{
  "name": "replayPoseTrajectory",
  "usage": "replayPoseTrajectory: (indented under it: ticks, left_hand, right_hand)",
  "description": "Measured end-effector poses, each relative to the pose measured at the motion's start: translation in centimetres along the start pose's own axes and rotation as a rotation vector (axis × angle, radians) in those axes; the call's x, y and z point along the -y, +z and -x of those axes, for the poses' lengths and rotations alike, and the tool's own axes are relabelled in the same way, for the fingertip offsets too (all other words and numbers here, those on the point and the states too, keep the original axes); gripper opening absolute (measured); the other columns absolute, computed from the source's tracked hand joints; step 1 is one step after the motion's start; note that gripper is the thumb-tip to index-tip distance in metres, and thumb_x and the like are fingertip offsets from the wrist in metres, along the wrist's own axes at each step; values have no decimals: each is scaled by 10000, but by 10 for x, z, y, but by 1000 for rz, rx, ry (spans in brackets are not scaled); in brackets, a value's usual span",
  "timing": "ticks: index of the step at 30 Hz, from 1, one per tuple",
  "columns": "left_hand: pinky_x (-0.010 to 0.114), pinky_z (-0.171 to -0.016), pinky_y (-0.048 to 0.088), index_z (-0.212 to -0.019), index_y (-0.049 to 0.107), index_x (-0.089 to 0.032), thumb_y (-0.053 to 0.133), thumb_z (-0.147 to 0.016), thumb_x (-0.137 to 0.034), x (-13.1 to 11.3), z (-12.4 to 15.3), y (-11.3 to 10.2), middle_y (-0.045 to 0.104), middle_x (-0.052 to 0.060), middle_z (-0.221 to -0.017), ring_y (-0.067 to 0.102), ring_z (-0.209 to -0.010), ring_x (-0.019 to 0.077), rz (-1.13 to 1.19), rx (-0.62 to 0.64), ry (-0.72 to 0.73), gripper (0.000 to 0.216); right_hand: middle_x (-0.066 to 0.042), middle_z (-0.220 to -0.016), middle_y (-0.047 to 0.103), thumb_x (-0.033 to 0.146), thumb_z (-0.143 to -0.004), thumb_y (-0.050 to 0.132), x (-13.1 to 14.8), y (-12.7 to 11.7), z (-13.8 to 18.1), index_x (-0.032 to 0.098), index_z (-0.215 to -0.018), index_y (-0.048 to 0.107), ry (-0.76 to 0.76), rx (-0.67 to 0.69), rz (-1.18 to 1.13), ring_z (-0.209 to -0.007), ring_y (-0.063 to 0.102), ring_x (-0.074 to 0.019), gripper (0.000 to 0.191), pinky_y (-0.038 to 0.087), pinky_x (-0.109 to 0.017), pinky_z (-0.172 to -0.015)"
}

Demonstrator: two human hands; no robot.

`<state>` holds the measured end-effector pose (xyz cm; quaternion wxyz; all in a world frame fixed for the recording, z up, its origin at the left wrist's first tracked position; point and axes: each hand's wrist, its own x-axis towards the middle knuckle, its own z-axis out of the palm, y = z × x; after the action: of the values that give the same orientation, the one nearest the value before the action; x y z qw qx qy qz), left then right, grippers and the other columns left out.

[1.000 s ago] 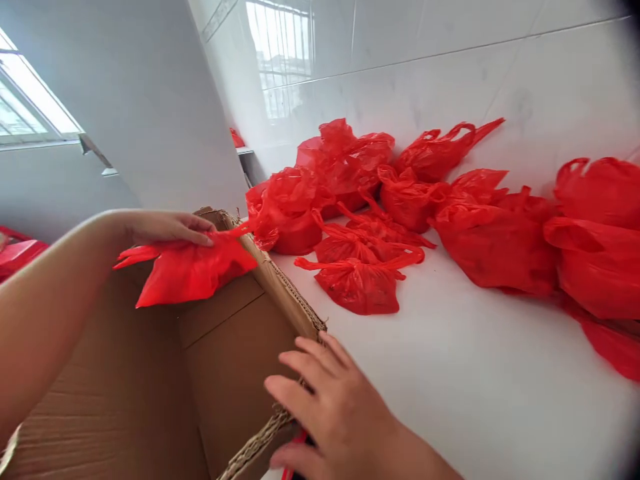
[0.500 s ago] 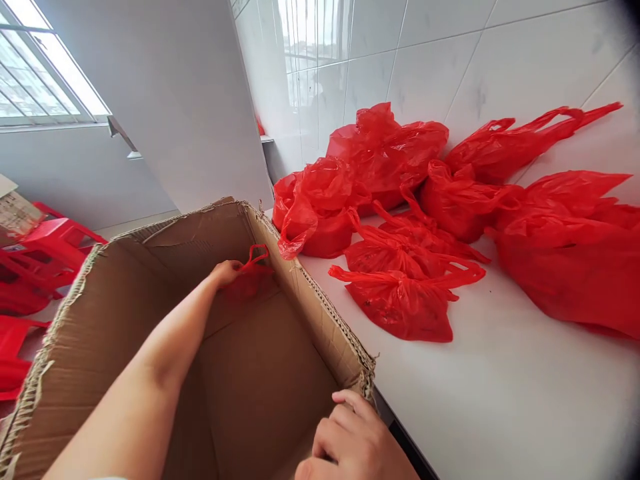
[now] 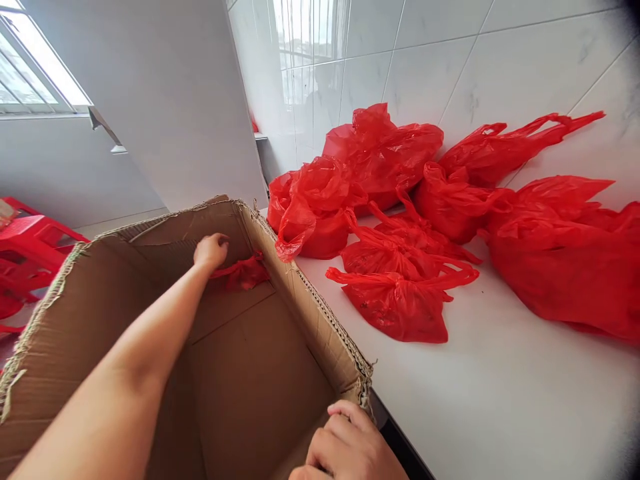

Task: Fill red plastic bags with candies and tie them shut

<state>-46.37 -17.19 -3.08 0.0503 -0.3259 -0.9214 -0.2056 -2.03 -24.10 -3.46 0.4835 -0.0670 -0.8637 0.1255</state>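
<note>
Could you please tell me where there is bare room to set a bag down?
Inside the cardboard box, the floor is bare between the red bag by the left hand and the right hand at the near corner. The white counter is bare nearer than the heap of red bags, which crowds the tiled wall.

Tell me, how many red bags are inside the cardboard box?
1. The red bag lies in the far right corner of the cardboard box, right beside the left hand. The arm may hide another underneath.
</note>
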Motion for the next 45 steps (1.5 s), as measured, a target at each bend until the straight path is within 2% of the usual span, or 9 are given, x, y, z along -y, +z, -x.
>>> replayPoseTrajectory:
  ticks: [5,8,13,16,20,27,34,40,45]
  left_hand:
    - [393,-953,452,-1091,618,-149,452,-939,-251,-57,20,-103,624,67,-1102,600,-918,163,121,-351,177,247]
    - [271,-810,501,-1134,595,-191,458,-925,-299,-124,62,-134,645,30,-1077,600,-885,132,234,-362,412,273]
    - [382,-880,485,-1127,665,-294,578,-867,-432,-247,151,-102,675,48,-1162,586,-1094,255,88,125,1078,307]
    - [444,-871,491,-1265,599,-257,681,-777,-502,-292,177,-60,642,130,-1243,560,-1160,341,-9,352,1132,552]
    - [385,-725,503,-978,715,-219,722,-758,-343,-309,180,-30,727,107,-940,663,-926,306,4,449,1132,252]
    - [273,-621,492,-921,686,-249,583,-851,-467,-267,149,-127,687,-19,-804,639,-709,147,319,460,974,251]
    - [316,-735,529,-1086,652,-257,693,-712,-516,-132,79,-227,691,-61,-913,669,-823,162,428,689,343,458]
    - [247,-647,520,-891,700,-239,756,-645,-553,-35,53,-169,707,-38,-856,656,-803,187,149,1074,40,403]
    - [315,-688,551,-978,677,-142,682,-840,-343,-15,48,-64,692,36,-919,659,-802,177,5,957,24,244]
  right_hand:
    - [66,-515,386,113,-727,502,-1,-1,-6,229,-661,483,-44,96,46,-505,309,-123,134,387,-281,-784]
    - [68,-526,389,82,-724,501,0,1,-4,231,-706,506,-51,80,67,-519,319,-123,150,377,-286,-808]
    - [57,-592,448,70,-744,489,3,-4,1,235,-790,536,-27,138,98,-573,373,-126,177,366,-318,-869]
    - [50,-603,473,156,-824,496,4,-7,7,244,-848,556,-13,157,84,-593,392,-138,109,376,-330,-865]
    - [45,-620,499,240,-862,507,3,-8,12,243,-886,563,-19,208,80,-612,407,-144,61,384,-346,-869]
    - [46,-646,488,204,-801,534,0,-9,6,234,-840,524,-43,281,69,-605,389,-140,51,385,-353,-882]
    - [34,-651,488,113,-820,449,1,-11,3,217,-808,520,-38,251,29,-610,401,-137,126,354,-340,-899]
    - [34,-650,519,62,-782,455,0,-11,0,220,-800,530,-40,255,9,-607,430,-137,176,359,-331,-878]
    - [51,-630,529,32,-736,448,-1,-9,-2,223,-801,517,-37,217,24,-566,448,-126,213,370,-327,-881]
